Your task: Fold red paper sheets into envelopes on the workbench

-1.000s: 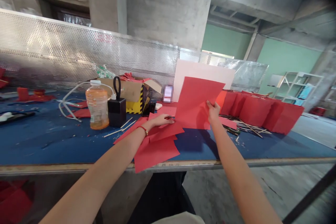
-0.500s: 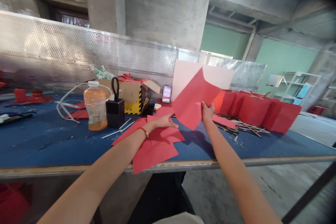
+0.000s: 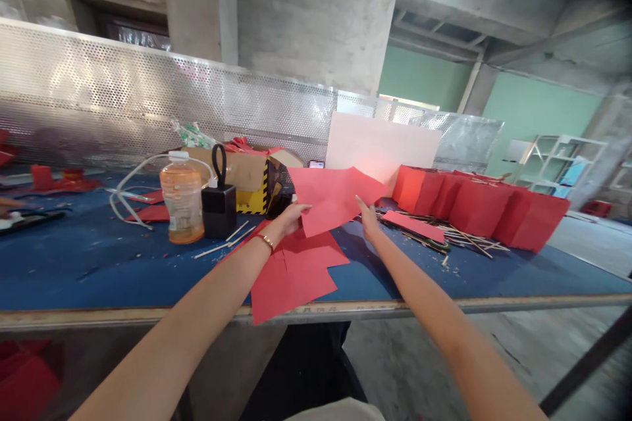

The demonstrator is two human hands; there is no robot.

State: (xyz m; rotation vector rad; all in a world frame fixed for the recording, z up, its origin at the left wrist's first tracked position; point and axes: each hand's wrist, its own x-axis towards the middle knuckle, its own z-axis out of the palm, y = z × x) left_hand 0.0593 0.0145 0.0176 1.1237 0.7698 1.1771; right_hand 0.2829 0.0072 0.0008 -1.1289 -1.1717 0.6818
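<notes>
A creased red paper sheet [image 3: 326,194] is held up above the blue table, its right part bent at a fold. My left hand [image 3: 291,218] is closed on its lower left edge, the thumb lying across the front. At the lower right edge my right hand [image 3: 368,218] pinches the sheet, with its other fingers partly hidden. Beneath my left hand and wrist, several red sheets [image 3: 293,283] lie overlapping, one sticking out past the table's front edge.
A bottle of orange drink [image 3: 182,200] and a black power bank [image 3: 218,210] stand at left, before an open carton [image 3: 249,174]. Red paper bags [image 3: 478,207] stand in a row at right, near thin wooden sticks [image 3: 469,237] and a red strip [image 3: 415,226]. A white board [image 3: 382,138] stands behind.
The red sheet has moved left and tipped flatter. My left hand, free before, now grips its left edge. My right hand has shifted left along with it.
</notes>
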